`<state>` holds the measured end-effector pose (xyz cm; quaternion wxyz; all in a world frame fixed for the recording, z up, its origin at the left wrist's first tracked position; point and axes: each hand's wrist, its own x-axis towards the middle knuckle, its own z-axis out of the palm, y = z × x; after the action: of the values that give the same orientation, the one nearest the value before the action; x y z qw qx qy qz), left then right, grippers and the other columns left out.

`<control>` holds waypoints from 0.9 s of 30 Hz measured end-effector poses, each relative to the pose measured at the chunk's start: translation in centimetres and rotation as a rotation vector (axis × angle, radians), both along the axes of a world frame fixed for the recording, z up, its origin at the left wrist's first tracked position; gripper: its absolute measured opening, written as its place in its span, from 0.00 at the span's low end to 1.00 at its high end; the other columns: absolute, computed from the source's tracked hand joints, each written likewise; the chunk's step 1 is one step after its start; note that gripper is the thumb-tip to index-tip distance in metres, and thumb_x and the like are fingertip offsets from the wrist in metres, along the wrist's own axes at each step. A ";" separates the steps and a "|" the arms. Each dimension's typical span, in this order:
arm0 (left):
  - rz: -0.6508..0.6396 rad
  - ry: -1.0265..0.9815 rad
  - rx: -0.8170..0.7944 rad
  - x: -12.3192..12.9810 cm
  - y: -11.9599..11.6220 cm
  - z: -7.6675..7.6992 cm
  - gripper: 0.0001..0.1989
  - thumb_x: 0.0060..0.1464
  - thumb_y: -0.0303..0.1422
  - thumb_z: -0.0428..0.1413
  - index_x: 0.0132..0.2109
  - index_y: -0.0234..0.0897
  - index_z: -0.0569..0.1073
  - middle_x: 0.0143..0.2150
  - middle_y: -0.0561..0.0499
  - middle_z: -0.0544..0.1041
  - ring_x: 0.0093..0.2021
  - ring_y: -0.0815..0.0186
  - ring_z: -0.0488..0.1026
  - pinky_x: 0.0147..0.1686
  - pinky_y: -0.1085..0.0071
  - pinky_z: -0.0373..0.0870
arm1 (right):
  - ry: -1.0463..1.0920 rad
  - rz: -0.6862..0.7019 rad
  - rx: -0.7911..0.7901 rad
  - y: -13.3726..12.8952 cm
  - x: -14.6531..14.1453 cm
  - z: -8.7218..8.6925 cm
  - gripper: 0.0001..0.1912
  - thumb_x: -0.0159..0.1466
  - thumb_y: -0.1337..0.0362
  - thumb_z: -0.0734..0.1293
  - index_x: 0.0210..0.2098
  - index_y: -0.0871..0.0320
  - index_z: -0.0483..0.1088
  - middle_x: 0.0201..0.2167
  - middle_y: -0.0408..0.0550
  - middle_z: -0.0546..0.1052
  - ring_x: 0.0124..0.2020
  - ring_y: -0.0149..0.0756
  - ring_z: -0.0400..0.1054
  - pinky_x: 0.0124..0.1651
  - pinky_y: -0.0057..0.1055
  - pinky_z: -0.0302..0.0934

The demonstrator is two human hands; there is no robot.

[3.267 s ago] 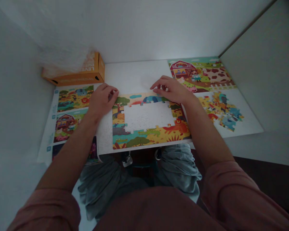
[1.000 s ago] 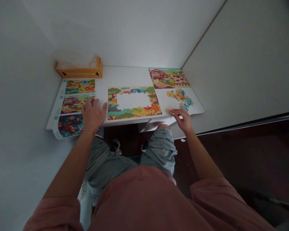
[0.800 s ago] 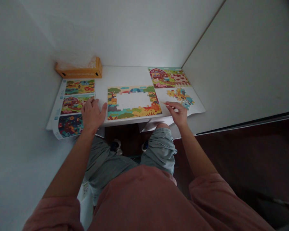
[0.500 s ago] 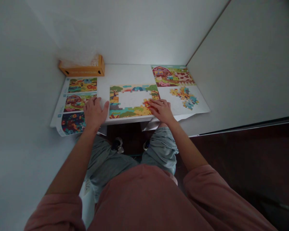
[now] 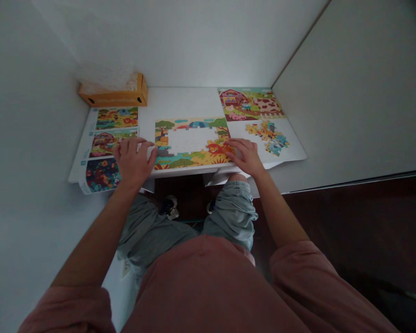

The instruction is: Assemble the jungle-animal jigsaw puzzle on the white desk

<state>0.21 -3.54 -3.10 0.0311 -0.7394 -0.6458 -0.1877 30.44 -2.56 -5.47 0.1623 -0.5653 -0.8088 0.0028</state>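
Observation:
A jigsaw puzzle [image 5: 190,162] lies on the white table as a joined frame of savanna pictures around a bare white middle. My right hand [image 5: 247,155] rests at its lower right corner, fingers stretched and spread, the tips touching the right edge by the orange lion. At the left edge of the puzzle is my left hand [image 5: 135,157], its fingers apart and nothing in them; it partly covers a printed picture sheet [image 5: 100,173]. To the right lies a heap of loose puzzle pieces [image 5: 268,136], yellow and blue.
Behind the loose pieces lies a farm picture [image 5: 251,105]. An orange box [image 5: 114,97] with clear plastic wrap stands at the back left against the wall. The white table [image 5: 180,101] meets walls at the back and on both sides.
My right hand has shifted right, from over the lion to the puzzle's edge, uncovering the lion. My left hand has stayed beside the left edge. The view has tilted slightly.

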 end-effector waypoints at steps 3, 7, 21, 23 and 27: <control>-0.066 -0.014 -0.017 3.0 -0.5 0.6 0.16 0.50 0.42 0.36 0.43 0.44 0.61 0.44 0.51 0.58 0.48 0.58 0.49 0.47 0.57 0.39 | 0.008 0.056 -0.003 0.3 0.7 -0.6 0.17 0.58 0.58 0.51 0.47 0.44 0.53 0.47 0.35 0.56 0.48 0.34 0.47 0.46 0.36 0.43; -0.342 -0.045 -0.104 8.4 -0.6 -0.3 0.17 0.51 0.40 0.37 0.48 0.46 0.56 0.47 0.52 0.57 0.48 0.60 0.51 0.46 0.59 0.46 | -0.006 0.070 -0.011 0.5 0.8 -1.0 0.16 0.57 0.55 0.51 0.45 0.44 0.56 0.46 0.36 0.57 0.47 0.36 0.47 0.45 0.38 0.43; -0.412 -0.061 -0.184 11.8 0.5 -2.7 0.19 0.50 0.38 0.39 0.51 0.44 0.51 0.53 0.54 0.47 0.53 0.58 0.39 0.49 0.56 0.41 | -0.050 0.005 -0.041 0.6 0.8 -1.1 0.17 0.57 0.55 0.51 0.47 0.43 0.53 0.47 0.37 0.53 0.47 0.41 0.45 0.45 0.41 0.42; -0.404 -0.070 -0.165 11.9 0.5 -2.7 0.19 0.50 0.38 0.40 0.51 0.45 0.51 0.53 0.55 0.47 0.53 0.59 0.39 0.49 0.56 0.40 | -0.043 0.010 -0.034 0.6 0.8 -1.1 0.18 0.57 0.55 0.51 0.47 0.43 0.53 0.48 0.37 0.53 0.47 0.41 0.45 0.45 0.41 0.42; -0.416 -0.084 -0.156 11.8 0.4 -2.8 0.19 0.50 0.38 0.39 0.51 0.45 0.50 0.53 0.56 0.48 0.53 0.60 0.38 0.49 0.56 0.39 | -0.043 0.016 -0.043 0.5 0.7 -1.0 0.18 0.57 0.55 0.50 0.47 0.43 0.53 0.47 0.36 0.53 0.46 0.42 0.45 0.44 0.41 0.41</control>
<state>12.04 -3.14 -5.89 -0.0925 -0.8484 -0.4927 -0.1702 31.12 -2.05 -6.49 0.1326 -0.5619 -0.8164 0.0094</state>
